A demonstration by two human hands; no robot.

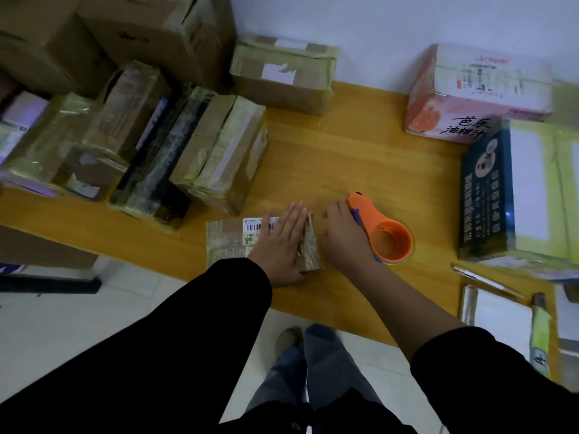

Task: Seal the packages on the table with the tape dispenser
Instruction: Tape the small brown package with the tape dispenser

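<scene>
A small flat cardboard package with a barcode label lies near the front edge of the wooden table. My left hand rests flat on top of it, fingers stretched out and together. Just right of the package, my right hand grips the orange tape dispenser, which sits on the table with its roll ring facing up. The dispenser's front end is beside the package's right end, which my hands partly hide.
Several taped cardboard boxes crowd the table's left side, with bigger boxes stacked behind. Another box stands at the back wall. A pink-and-white carton and a dark printed box sit at right. A pen lies near papers.
</scene>
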